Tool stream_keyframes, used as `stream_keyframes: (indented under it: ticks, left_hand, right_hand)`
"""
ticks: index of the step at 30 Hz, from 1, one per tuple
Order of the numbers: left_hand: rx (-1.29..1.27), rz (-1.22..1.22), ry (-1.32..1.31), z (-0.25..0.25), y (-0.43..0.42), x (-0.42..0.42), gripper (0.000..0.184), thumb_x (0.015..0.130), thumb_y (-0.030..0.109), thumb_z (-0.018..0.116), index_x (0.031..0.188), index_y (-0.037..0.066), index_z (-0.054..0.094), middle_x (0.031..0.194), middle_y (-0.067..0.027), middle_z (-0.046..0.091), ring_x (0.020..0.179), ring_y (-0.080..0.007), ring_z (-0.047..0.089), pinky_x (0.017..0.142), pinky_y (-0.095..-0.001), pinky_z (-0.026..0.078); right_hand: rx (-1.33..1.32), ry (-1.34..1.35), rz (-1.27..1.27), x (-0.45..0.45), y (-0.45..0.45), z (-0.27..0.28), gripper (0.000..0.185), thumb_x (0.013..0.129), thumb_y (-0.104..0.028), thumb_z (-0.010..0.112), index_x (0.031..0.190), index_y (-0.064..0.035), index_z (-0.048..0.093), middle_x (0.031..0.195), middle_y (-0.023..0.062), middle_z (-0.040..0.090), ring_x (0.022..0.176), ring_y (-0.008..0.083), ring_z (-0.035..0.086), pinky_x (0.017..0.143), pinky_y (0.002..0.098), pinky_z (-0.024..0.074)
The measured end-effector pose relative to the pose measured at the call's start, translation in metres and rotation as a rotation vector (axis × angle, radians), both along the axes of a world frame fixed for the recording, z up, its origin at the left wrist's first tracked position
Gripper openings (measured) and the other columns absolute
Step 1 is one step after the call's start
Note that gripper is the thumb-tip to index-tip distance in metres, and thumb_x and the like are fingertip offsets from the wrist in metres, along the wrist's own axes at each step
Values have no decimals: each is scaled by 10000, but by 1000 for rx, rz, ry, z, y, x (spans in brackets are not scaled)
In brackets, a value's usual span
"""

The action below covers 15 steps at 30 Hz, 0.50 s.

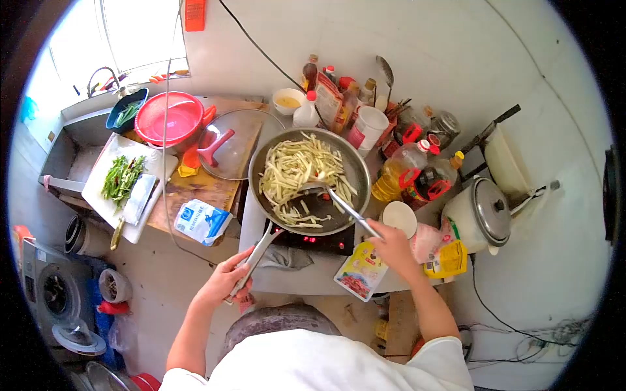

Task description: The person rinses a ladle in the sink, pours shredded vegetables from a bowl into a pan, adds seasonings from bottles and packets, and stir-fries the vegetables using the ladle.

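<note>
My left hand (229, 279) is wrapped round the long handle of a frying pan (362, 173), which sits on an induction cooker (313, 242) with red lit digits. Pale yellow-green vegetable strips (300, 164) are heaped mostly in the left and middle of the pan. My right hand (391, 247) grips the handle of a metal spatula (349, 210). Its head lies among the strips, partly hidden by them. Below the right hand, a yellow-and-white seasoning packet (360, 270) lies at the counter's front edge.
Left are a glass lid (244, 140), a white-and-blue bag (201, 223), a cutting board (104, 173) with chopped greens (122, 179) and a knife (117, 233), and a red basin (168, 118). Oil bottles (398, 171) and a lidded pot (479, 212) crowd the right.
</note>
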<state>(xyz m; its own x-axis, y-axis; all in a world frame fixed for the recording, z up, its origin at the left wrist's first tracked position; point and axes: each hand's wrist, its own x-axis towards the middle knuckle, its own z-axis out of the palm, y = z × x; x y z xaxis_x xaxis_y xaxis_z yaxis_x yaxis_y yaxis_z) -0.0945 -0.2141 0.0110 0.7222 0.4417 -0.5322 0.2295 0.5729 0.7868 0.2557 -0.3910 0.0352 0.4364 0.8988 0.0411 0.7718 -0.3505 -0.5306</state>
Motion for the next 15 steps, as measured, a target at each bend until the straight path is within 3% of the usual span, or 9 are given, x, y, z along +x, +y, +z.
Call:
stream_keyframes:
  ticks: [4, 7, 8, 11, 15]
  left_hand:
    - [-11, -2, -25, 0, 2, -5, 463, 989, 164, 446, 1443, 166, 353, 671, -51, 545, 445, -97, 430, 383, -243, 352]
    - [-24, 1, -27, 0, -1, -2, 469, 986, 158, 448, 1445, 166, 349, 684, -55, 554, 451, -100, 440, 385, -243, 353]
    - [-23, 8, -20, 0, -1, -4, 472, 985, 155, 449, 1446, 166, 347, 688, -57, 556, 453, -101, 443, 385, -243, 354]
    - [-38, 49, -19, -8, -1, -6, 467, 981, 147, 440, 1439, 153, 352, 692, -66, 554, 449, -113, 451, 390, -256, 367]
    - [-74, 42, -31, -8, 0, -4, 459, 982, 154, 438, 1434, 168, 356, 691, -67, 552, 448, -118, 457, 370, -260, 349]
  right_hand:
    - [73, 33, -17, -6, 21, 57, 414, 803, -117, 620, 1213, -70, 593, 1064, 202, 638, 896, 332, 634, 787, 382, 493]
    - [157, -136, -23, -7, 58, 28, 421, 808, -121, 612, 1223, -59, 579, 1052, 203, 639, 909, 356, 621, 789, 407, 491]
    - [79, -219, -53, -6, 66, 12, 428, 812, -121, 601, 1236, -65, 566, 1016, 203, 643, 909, 374, 612, 789, 423, 488]
    - [-72, -185, -57, -23, 43, 0, 446, 808, -103, 589, 1252, -74, 556, 1006, 200, 643, 901, 376, 609, 783, 425, 489]
    - [43, -74, 27, -21, -13, 16, 451, 807, -113, 587, 1256, -77, 552, 912, 213, 635, 817, 381, 621, 745, 431, 496]
